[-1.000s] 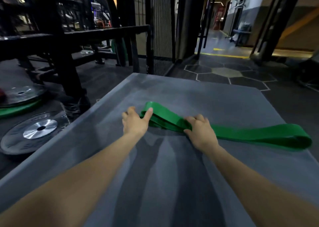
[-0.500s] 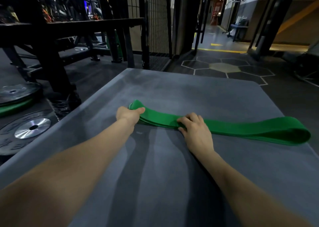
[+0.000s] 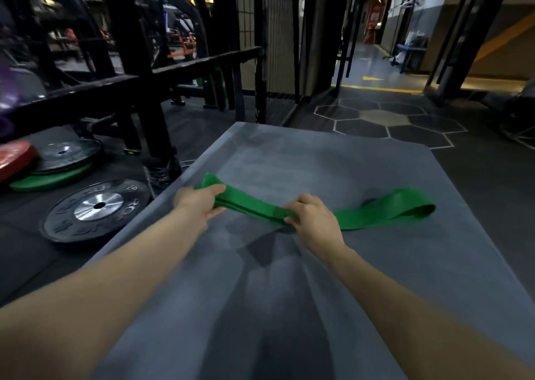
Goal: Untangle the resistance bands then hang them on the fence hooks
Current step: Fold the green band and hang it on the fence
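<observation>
A green resistance band (image 3: 385, 210) stretches across the grey table (image 3: 289, 293), folded flat in layers. My left hand (image 3: 199, 201) grips its left end between thumb and fingers. My right hand (image 3: 311, 216) pinches the band near its middle. The stretch between my hands is lifted off the table and casts a shadow. The right loop end still lies on the table surface. A black wire-mesh fence (image 3: 279, 47) stands beyond the table's far edge; I cannot make out hooks on it.
Black weight plates (image 3: 97, 210) lie on the floor left of the table, with a green plate (image 3: 50, 178) and a red plate (image 3: 16, 157) behind. A black rack (image 3: 136, 70) stands at the left. A hexagon-patterned floor and corridor open at the far right.
Both hands have closed on the band and raised its left half off the table. The right loop end has slid leftward. The camera view has lifted and shifted.
</observation>
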`<state>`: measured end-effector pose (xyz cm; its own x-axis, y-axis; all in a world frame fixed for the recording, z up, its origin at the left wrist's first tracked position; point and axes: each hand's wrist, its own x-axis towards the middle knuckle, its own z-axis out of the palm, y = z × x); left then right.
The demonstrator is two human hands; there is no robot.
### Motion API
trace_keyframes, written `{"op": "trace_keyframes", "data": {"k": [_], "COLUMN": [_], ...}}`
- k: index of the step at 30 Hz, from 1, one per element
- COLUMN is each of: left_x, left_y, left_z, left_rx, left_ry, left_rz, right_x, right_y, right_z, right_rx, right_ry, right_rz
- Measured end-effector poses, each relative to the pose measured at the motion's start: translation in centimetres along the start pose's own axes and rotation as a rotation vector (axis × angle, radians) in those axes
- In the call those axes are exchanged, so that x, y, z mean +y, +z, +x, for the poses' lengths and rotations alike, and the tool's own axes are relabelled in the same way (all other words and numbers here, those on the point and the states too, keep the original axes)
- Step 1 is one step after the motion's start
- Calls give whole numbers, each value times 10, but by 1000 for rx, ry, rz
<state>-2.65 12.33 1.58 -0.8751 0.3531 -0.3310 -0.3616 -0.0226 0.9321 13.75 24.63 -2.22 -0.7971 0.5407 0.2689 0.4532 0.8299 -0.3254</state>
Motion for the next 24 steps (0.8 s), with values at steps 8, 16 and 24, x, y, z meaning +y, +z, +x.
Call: {"op": "trace_keyframes", "data": {"k": [8, 16, 24], "left_x": [12, 11, 46], "left_y": [-98, -121, -56], "left_z": [-37, -59, -75], "left_rx": [166, 199, -21], "left_ry": [-18, -3, 145], "left_rz": [-37, -89, -26], "right_x": [-93, -156, -158], "right_y": [19, 23, -9], "right_z": [-20, -31, -16], "right_rx": [-185, -226, 200], "right_ry": [-112, -269, -115], "right_rz": [60, 186, 164]}}
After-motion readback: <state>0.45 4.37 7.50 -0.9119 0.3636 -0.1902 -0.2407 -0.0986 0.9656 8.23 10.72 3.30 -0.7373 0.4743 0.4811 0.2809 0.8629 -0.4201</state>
